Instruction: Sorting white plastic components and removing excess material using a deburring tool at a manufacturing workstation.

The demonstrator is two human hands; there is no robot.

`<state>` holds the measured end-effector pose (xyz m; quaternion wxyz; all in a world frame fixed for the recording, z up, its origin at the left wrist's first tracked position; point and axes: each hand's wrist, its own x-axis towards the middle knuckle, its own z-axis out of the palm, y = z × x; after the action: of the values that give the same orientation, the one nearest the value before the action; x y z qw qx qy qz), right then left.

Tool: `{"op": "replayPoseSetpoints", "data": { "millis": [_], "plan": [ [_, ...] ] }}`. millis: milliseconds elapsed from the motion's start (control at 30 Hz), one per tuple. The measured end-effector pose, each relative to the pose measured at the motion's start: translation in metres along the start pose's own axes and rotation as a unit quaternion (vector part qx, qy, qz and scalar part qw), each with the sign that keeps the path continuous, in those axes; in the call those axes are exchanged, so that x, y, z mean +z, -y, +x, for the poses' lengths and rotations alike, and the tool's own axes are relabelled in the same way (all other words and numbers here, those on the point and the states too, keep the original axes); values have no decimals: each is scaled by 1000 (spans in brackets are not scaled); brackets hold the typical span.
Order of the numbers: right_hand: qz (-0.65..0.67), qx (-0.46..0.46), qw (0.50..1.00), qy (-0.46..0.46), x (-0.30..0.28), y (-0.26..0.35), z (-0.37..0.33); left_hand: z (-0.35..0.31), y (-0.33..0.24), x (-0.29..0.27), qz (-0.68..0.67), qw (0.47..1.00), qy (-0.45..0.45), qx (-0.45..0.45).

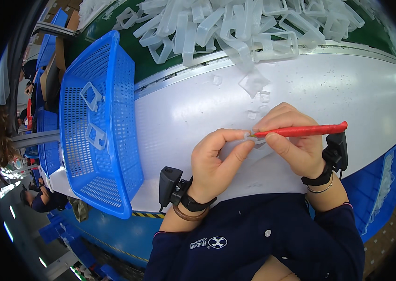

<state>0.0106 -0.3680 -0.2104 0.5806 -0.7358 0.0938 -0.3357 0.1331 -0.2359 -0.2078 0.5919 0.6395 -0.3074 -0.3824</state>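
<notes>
My left hand (219, 157) pinches a small translucent plastic part (250, 137) between thumb and fingertips; the fingers cover much of it. My right hand (294, 138) is closed around a slim red-handled trimming tool (308, 130), held nearly level like a pen. Its narrow tip meets the plastic part, though the exact contact is too small to make out. Just beyond my hands, a thin clear square piece (254, 83) and small clear scraps (252, 114) lie on the white worktable (174, 112).
A blue perforated basket (123, 107) stands at the left, with two translucent frames (96, 136) inside. Across the far side, many clear plastic frames (235, 28) are heaped on a green surface (148, 70). A blue bin (371, 192) sits low at the right. People are farther off at left.
</notes>
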Motion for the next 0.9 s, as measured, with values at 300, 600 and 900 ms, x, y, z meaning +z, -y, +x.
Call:
{"op": "replayPoseSetpoints", "data": {
  "millis": [300, 600, 900],
  "plan": [
    [-290, -250, 924, -4, 13, -3, -2, 0, 5, -1, 81, 994, -23, 67],
    [-276, -123, 951, -58, -2, 3, 0, -4, -10, -3, -56, 998, 27, -17],
    [395, 286, 864, 127, -25, 1, 2, 22, -25, -12, -289, 952, -97, 6]
  ]
}}
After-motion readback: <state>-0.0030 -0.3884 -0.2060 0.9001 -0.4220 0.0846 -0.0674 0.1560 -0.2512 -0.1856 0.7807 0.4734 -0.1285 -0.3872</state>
